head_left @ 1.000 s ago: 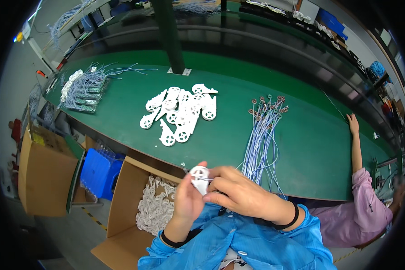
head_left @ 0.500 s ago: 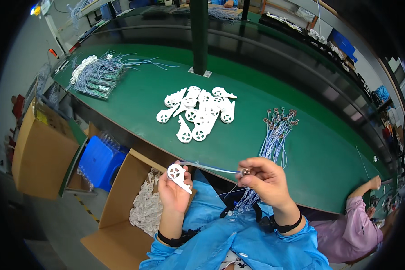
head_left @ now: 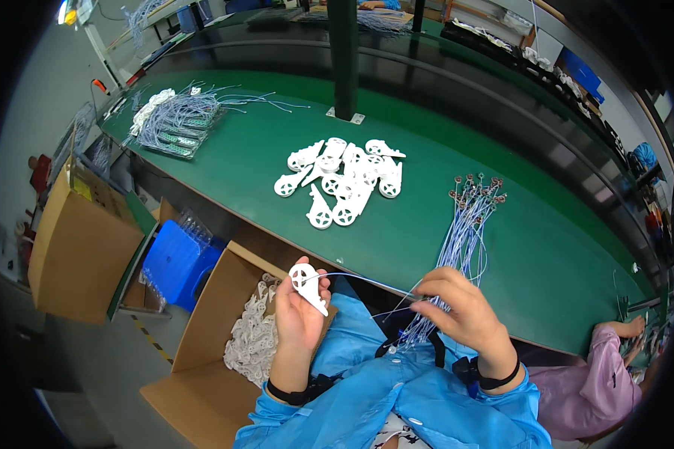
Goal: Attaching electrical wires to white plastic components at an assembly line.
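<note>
My left hand (head_left: 298, 318) is closed around a white plastic part (head_left: 307, 287) with a spoked round end and a tapering tail, held over the carton beside the table's front edge. A thin blue-and-white wire (head_left: 367, 280) runs from the part's round end across to my right hand (head_left: 463, 308). There my thumb and fingers pinch the wire; its far end is hidden by them. Just beyond that hand, a bundle of similar wires (head_left: 460, 243) with small brown round ends lies on the table and hangs over its edge toward my lap.
White parts (head_left: 346, 212) lie heaped mid-table. Wires with green-and-white pieces (head_left: 174, 127) sit far left. A carton (head_left: 195, 344) holds more white pieces, near a blue bin (head_left: 174, 262). A green post (head_left: 344, 67) rises behind. Another person's pink sleeve (head_left: 595, 389) is at right.
The wire now crosses the front of the white part's round end rather than passing behind it. The brown round piece at my right fingertips no longer shows. The whole view has shifted slightly.
</note>
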The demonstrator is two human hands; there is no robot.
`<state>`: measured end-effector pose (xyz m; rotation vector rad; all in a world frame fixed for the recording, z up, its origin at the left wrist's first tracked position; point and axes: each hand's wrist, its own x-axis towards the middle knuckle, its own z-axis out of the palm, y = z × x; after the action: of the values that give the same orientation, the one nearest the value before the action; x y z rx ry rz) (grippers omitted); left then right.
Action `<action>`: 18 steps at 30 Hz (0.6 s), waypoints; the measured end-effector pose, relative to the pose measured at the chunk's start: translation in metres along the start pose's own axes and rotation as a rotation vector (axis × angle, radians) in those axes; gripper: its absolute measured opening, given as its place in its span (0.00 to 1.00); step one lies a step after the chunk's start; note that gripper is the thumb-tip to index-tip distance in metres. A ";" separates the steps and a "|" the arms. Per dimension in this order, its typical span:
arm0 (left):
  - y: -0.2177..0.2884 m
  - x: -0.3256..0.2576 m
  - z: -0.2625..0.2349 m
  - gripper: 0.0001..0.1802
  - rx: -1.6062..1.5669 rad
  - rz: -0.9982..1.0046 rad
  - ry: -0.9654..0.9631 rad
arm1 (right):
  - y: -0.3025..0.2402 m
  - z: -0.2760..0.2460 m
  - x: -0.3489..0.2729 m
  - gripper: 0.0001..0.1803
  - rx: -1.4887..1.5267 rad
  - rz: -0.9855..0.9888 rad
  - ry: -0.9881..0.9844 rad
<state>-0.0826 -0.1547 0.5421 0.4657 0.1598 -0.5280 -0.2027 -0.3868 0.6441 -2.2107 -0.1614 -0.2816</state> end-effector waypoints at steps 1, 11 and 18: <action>-0.005 -0.003 0.002 0.25 0.016 -0.006 -0.043 | -0.002 0.005 0.000 0.12 0.057 0.058 -0.044; -0.046 -0.022 0.032 0.30 0.430 0.053 -0.321 | 0.019 0.066 0.000 0.16 1.131 0.402 -0.065; -0.053 -0.026 0.030 0.33 0.443 0.050 -0.420 | 0.013 0.064 -0.004 0.17 0.571 0.234 0.097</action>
<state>-0.1319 -0.1974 0.5551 0.7742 -0.3789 -0.6021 -0.1944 -0.3435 0.5952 -1.6268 0.0666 -0.1829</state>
